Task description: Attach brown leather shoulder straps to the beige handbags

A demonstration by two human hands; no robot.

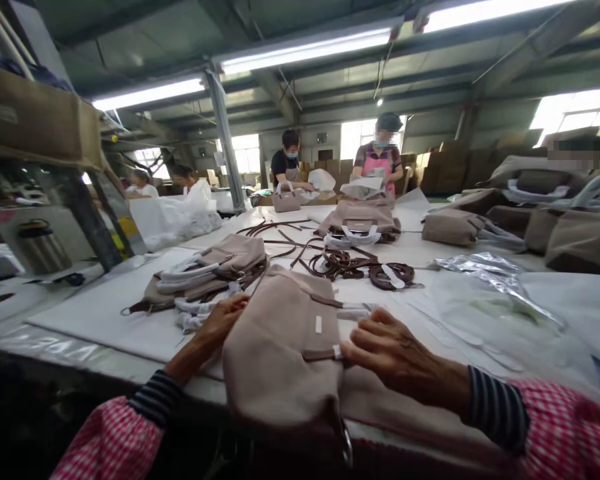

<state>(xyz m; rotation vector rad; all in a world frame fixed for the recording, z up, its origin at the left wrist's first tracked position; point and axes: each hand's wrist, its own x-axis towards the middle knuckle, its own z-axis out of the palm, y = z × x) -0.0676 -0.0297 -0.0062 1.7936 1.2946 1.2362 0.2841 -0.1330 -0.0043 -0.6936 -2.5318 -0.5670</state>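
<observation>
A beige handbag (285, 347) lies tilted on its side at the table's front edge, with a small white label on its face. My right hand (395, 353) is closed on its handle, which is wrapped in white near the brown tabs. Along the bag's left edge is my left hand (223, 323), fingers bent in against the bag and their tips partly hidden. A metal ring hangs from a brown strap at the bag's lower end. Just beyond my left hand, another beige bag (237, 253) with white-wrapped handles lies on the table.
Brown straps (337, 263) lie coiled mid-table, with a strap roll (391, 275) beside them. Clear plastic and silver foil (485, 267) lie to the right, below piled bags (580, 233). Across the table, two people (377, 163) handle bags. A metal post (225, 140) rises behind.
</observation>
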